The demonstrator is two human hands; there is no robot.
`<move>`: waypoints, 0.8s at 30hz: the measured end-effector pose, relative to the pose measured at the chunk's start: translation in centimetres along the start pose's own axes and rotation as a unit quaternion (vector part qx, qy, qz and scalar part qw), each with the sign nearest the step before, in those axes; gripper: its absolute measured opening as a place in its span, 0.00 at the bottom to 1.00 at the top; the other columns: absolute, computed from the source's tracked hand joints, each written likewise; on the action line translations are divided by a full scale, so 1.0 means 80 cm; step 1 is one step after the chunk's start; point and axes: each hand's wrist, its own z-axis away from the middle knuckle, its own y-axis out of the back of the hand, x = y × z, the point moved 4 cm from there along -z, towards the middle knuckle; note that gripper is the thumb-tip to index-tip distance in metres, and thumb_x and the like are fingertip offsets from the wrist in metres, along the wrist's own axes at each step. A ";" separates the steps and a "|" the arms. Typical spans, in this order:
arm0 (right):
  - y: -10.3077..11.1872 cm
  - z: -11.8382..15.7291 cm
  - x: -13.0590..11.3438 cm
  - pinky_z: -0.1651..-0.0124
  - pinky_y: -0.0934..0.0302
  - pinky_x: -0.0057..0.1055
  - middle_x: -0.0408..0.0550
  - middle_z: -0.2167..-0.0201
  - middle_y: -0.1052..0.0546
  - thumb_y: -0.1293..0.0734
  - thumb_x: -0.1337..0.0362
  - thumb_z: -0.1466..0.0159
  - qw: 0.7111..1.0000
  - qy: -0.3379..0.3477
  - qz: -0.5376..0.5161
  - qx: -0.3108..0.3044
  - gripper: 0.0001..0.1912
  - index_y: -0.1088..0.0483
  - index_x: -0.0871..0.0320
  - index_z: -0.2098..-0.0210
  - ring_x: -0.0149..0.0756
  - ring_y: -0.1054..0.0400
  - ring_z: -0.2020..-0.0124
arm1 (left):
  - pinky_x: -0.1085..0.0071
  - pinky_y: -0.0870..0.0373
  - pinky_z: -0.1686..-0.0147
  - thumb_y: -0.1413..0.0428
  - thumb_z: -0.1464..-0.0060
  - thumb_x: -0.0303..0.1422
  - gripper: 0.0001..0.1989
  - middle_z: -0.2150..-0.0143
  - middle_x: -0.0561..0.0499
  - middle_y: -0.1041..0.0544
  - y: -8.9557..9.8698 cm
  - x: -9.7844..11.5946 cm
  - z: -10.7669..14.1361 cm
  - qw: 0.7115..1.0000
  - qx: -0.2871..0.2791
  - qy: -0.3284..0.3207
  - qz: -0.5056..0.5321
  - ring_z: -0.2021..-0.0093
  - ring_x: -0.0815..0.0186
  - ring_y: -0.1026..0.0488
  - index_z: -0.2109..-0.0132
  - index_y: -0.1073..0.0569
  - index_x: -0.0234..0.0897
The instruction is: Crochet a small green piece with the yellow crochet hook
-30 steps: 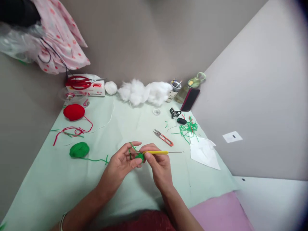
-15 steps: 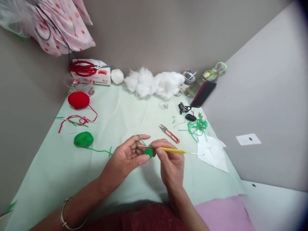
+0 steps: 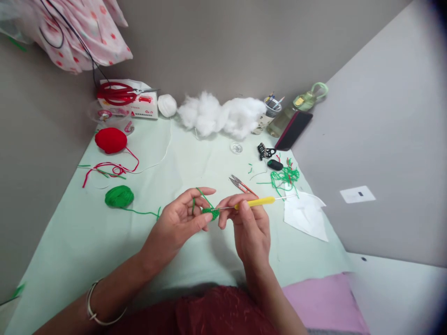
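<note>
Between thumb and fingers, my left hand (image 3: 179, 218) pinches a small green crochet piece (image 3: 211, 213). Green yarn runs over its raised index finger down to the piece. My right hand (image 3: 249, 223) grips a crochet hook (image 3: 256, 203) by its yellow handle, and the hook's metal tip reaches the edge of the piece. The handle's other end carries a thin metal shaft that points right. A ball of green yarn (image 3: 119, 197) lies left of my left hand, its strand running toward that hand. Just beyond my right hand lie orange-handled thread snips (image 3: 243, 185), partly hidden by the fingers.
A red yarn ball (image 3: 111, 140) and loose strands lie at the left. White stuffing (image 3: 202, 114), a white yarn ball (image 3: 167, 105) and red scissors (image 3: 118, 94) line the back. At the right are a phone (image 3: 294, 130), a bottle (image 3: 296, 109), green scraps (image 3: 284, 179) and white paper (image 3: 303, 216).
My right hand has drawn the hook to the right, and its handle now tilts up to the right. The green piece looks turned flatter in my left hand. The view has shifted slightly.
</note>
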 end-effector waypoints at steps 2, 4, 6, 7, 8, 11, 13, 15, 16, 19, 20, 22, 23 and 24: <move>0.001 0.006 -0.005 0.65 0.30 0.35 0.47 0.64 0.19 0.37 0.58 0.25 0.997 0.035 0.062 -0.009 0.12 0.23 0.53 0.59 0.33 0.26 0.72 | 0.71 0.30 0.65 0.31 0.46 0.34 0.18 0.62 0.54 0.27 0.000 0.001 0.001 0.999 0.018 -0.009 -0.025 0.68 0.69 0.30 0.48 0.18 0.44; 0.001 0.014 -0.013 0.61 0.29 0.36 0.47 0.63 0.19 0.38 0.62 0.24 0.984 0.095 0.148 -0.028 0.11 0.23 0.52 0.56 0.35 0.24 0.67 | 0.71 0.30 0.63 0.32 0.46 0.33 0.17 0.63 0.54 0.27 0.001 0.003 0.003 0.997 0.044 -0.029 -0.062 0.68 0.69 0.32 0.49 0.18 0.43; 0.000 0.020 -0.021 0.57 0.28 0.38 0.48 0.61 0.18 0.39 0.66 0.24 0.957 0.162 0.236 -0.055 0.12 0.23 0.51 0.53 0.37 0.23 0.62 | 0.70 0.29 0.61 0.33 0.46 0.32 0.16 0.65 0.55 0.28 0.001 0.006 0.006 0.991 0.068 -0.056 -0.100 0.68 0.69 0.32 0.49 0.18 0.43; -0.002 0.023 -0.023 0.55 0.28 0.38 0.48 0.59 0.18 0.40 0.68 0.24 0.941 0.189 0.272 -0.069 0.13 0.24 0.50 0.51 0.38 0.22 0.60 | 0.69 0.29 0.59 0.33 0.46 0.31 0.16 0.65 0.56 0.28 0.000 0.007 0.007 0.988 0.076 -0.069 -0.115 0.69 0.69 0.32 0.49 0.18 0.43; -0.003 0.025 -0.023 0.54 0.27 0.38 0.49 0.59 0.18 0.40 0.69 0.25 0.926 0.211 0.303 -0.083 0.14 0.25 0.50 0.50 0.39 0.22 0.58 | 0.69 0.29 0.58 0.33 0.46 0.30 0.16 0.65 0.56 0.28 -0.001 0.008 0.009 0.985 0.083 -0.080 -0.126 0.69 0.69 0.31 0.49 0.19 0.43; -0.006 0.029 -0.015 0.56 0.27 0.36 0.50 0.57 0.17 0.38 0.72 0.27 0.869 0.276 0.400 -0.097 0.17 0.26 0.50 0.45 0.39 0.21 0.56 | 0.70 0.28 0.59 0.32 0.48 0.29 0.17 0.64 0.56 0.26 -0.005 0.006 0.012 0.982 0.103 -0.092 -0.126 0.69 0.70 0.31 0.50 0.19 0.42; -0.009 0.033 -0.008 0.59 0.27 0.34 0.50 0.55 0.17 0.35 0.72 0.29 0.819 0.335 0.459 -0.080 0.20 0.25 0.47 0.42 0.39 0.21 0.58 | 0.73 0.30 0.65 0.31 0.49 0.30 0.21 0.66 0.57 0.27 -0.009 0.001 0.012 0.991 0.091 -0.067 -0.077 0.71 0.71 0.34 0.47 0.20 0.42; -0.008 0.037 -0.005 0.59 0.27 0.35 0.50 0.54 0.18 0.33 0.71 0.29 0.802 0.368 0.468 -0.045 0.22 0.24 0.43 0.41 0.39 0.22 0.58 | 0.74 0.33 0.71 0.30 0.48 0.33 0.25 0.70 0.59 0.30 -0.014 -0.007 0.010 0.999 0.037 -0.002 0.011 0.75 0.74 0.39 0.42 0.22 0.41; -0.007 0.036 -0.006 0.58 0.27 0.37 0.50 0.54 0.18 0.33 0.71 0.29 0.817 0.364 0.447 -0.026 0.21 0.24 0.42 0.42 0.40 0.22 0.58 | 0.75 0.35 0.73 0.30 0.47 0.35 0.27 0.73 0.61 0.32 -0.016 -0.010 0.008 0.998 0.004 0.035 0.058 0.77 0.75 0.43 0.41 0.22 0.39; 0.002 0.027 -0.012 0.58 0.28 0.39 0.49 0.61 0.18 0.36 0.69 0.27 0.912 0.267 0.311 0.014 0.15 0.20 0.47 0.49 0.40 0.24 0.60 | 0.76 0.35 0.74 0.30 0.45 0.36 0.25 0.76 0.63 0.37 -0.016 -0.013 0.003 0.983 -0.045 0.096 0.148 0.80 0.78 0.54 0.41 0.20 0.36; 0.004 0.021 -0.014 0.59 0.29 0.39 0.48 0.65 0.20 0.37 0.68 0.26 0.941 0.222 0.255 0.025 0.14 0.20 0.49 0.53 0.39 0.25 0.63 | 0.76 0.34 0.74 0.30 0.45 0.35 0.24 0.75 0.62 0.35 -0.014 -0.012 0.001 0.982 -0.043 0.092 0.157 0.80 0.79 0.54 0.42 0.20 0.37; 0.004 0.012 -0.018 0.62 0.31 0.37 0.46 0.67 0.21 0.37 0.64 0.25 0.972 0.169 0.162 0.025 0.12 0.20 0.50 0.58 0.36 0.28 0.68 | 0.77 0.33 0.73 0.30 0.45 0.33 0.23 0.68 0.58 0.29 -0.011 -0.010 -0.001 0.986 -0.036 0.064 0.149 0.79 0.79 0.48 0.43 0.18 0.40; 0.003 0.008 -0.018 0.63 0.32 0.36 0.47 0.66 0.20 0.36 0.63 0.25 0.977 0.153 0.145 0.017 0.12 0.19 0.50 0.59 0.35 0.29 0.69 | 0.77 0.32 0.73 0.30 0.45 0.33 0.22 0.65 0.56 0.27 -0.011 -0.009 -0.001 0.989 -0.037 0.050 0.136 0.77 0.78 0.42 0.43 0.18 0.42; 0.000 0.005 -0.018 0.63 0.32 0.36 0.47 0.64 0.19 0.35 0.62 0.26 0.978 0.147 0.147 0.008 0.11 0.19 0.51 0.60 0.35 0.28 0.68 | 0.76 0.31 0.71 0.30 0.46 0.33 0.22 0.63 0.55 0.26 -0.012 -0.008 -0.001 0.991 -0.036 0.037 0.120 0.74 0.76 0.36 0.43 0.18 0.43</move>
